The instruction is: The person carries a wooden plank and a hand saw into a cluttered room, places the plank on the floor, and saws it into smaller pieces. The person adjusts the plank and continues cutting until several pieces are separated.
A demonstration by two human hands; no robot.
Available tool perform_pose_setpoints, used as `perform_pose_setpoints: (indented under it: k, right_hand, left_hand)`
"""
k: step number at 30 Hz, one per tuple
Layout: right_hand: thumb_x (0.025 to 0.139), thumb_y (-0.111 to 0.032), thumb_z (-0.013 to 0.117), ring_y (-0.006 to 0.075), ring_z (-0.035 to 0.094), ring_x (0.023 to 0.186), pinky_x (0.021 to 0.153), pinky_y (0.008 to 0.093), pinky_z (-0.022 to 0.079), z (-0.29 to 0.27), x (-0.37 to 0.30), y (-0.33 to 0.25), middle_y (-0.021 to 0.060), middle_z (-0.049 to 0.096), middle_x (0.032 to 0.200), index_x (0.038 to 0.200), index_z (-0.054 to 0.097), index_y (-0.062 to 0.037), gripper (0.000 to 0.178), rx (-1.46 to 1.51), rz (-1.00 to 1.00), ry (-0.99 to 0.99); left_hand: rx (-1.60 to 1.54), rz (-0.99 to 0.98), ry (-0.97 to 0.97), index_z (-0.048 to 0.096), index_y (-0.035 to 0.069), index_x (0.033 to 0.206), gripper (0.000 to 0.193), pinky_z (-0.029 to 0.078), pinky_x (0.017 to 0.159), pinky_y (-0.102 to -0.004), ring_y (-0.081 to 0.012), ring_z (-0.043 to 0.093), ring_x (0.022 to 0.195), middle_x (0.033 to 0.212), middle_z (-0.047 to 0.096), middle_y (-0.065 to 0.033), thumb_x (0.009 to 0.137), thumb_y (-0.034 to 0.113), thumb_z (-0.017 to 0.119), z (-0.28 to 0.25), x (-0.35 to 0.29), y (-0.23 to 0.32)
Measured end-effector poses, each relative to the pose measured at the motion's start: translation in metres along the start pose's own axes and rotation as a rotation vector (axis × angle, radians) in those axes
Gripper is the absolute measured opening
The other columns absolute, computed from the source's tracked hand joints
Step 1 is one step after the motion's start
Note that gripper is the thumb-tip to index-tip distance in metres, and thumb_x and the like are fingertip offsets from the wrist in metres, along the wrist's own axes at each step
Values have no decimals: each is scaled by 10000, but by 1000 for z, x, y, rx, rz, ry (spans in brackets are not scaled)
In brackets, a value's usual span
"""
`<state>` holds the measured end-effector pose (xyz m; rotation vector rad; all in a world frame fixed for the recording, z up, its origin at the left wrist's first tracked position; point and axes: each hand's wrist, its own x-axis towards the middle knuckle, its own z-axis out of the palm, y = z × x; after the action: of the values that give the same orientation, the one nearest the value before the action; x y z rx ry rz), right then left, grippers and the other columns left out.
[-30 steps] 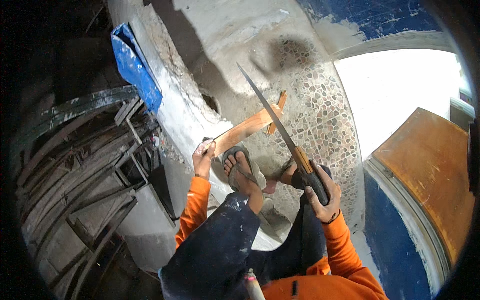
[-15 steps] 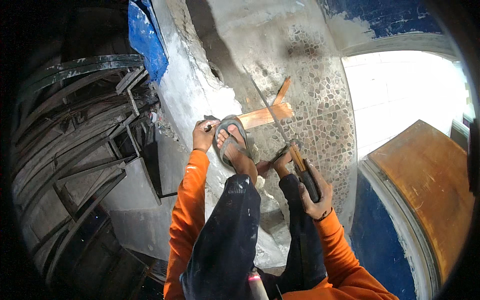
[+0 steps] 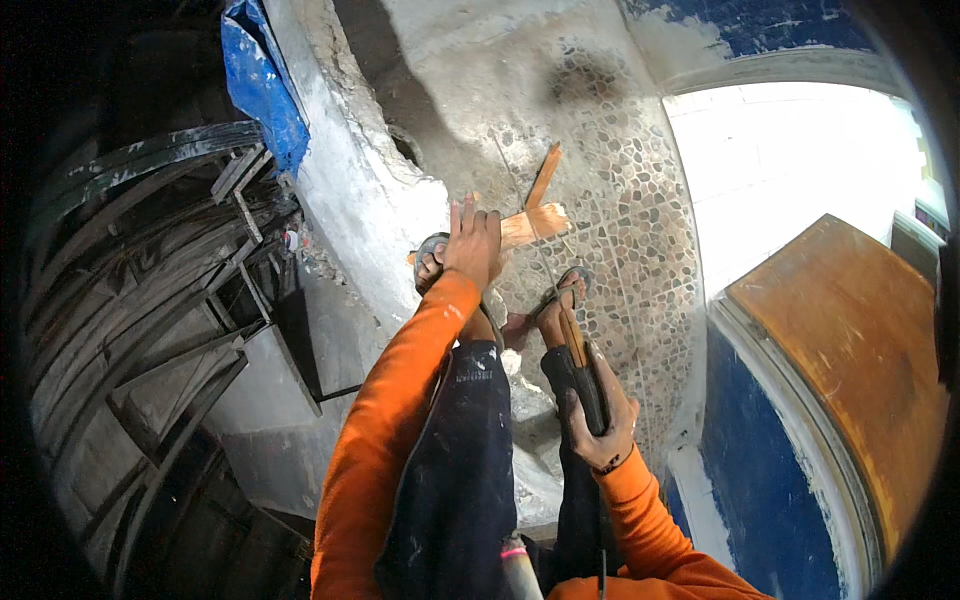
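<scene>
My left hand (image 3: 470,240) reaches forward with fingers spread and lies on the near end of an orange wooden plank (image 3: 535,222), which has a thin strip (image 3: 545,172) crossing it. The plank lies on a pebble-mosaic floor (image 3: 640,220). My sandalled left foot (image 3: 430,262) is just beside that hand, partly hidden by it. My right hand (image 3: 603,425) is closed round the dark handle of a handsaw (image 3: 585,375). The saw's blade is seen edge-on, running forward past my sandalled right foot (image 3: 560,300). Both sleeves are orange and the trousers are dark.
A rough concrete ledge (image 3: 350,200) runs along my left with a blue tarp (image 3: 260,90) at its far end. Dark curved frames (image 3: 150,300) are stacked on the far left. On the right are a brown board (image 3: 850,340), a blue wall (image 3: 760,480) and a bright opening (image 3: 800,170).
My left hand has moved from beside my foot onto the plank's end. The saw has come down from a raised slant to lie along my right leg. The view has tilted forward.
</scene>
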<state>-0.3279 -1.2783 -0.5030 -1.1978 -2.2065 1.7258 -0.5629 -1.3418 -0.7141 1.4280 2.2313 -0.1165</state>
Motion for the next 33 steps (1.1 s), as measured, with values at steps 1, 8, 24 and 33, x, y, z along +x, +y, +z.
perform_pose_setpoints:
  k: [1, 8, 24, 33]
  right_hand:
    - [785, 1, 620, 244, 740, 818, 709, 284, 555, -5, -3, 0, 273, 664, 1147, 1406, 426, 85, 656, -7, 24, -13]
    - [777, 9, 616, 303, 730, 905, 758, 310, 555, -4, -3, -11, 283, 635, 1205, 1395, 447, 70, 644, -26, 78, -46]
    - [784, 13, 611, 306, 712, 998, 813, 303, 553, 8, -11, 2, 278, 620, 1248, 1359, 483, 79, 592, -48, 33, 85]
    - [809, -48, 625, 322, 652, 1139, 962, 346, 492, 19, 27, -1, 254, 642, 1227, 1350, 520, 57, 561, -35, 210, 29]
  left_hand:
    - [26, -14, -92, 475, -19, 1184, 589, 209, 1177, -525, -352, 468, 1315, 1154, 636, -209, 746, 271, 740, 2, 11, 1]
    - [-246, -27, -102, 550, 7, 1036, 389, 488, 913, -420, -373, 681, 887, 931, 691, -223, 705, 159, 689, 5, 23, -3]
    - [-268, -17, -68, 597, 16, 968, 310, 525, 797, -456, -393, 681, 795, 806, 693, -225, 697, 148, 671, 6, 25, -6]
    - [-292, -3, -97, 589, 2, 976, 351, 551, 768, -444, -382, 696, 799, 797, 694, -224, 670, 132, 702, -3, 29, -3]
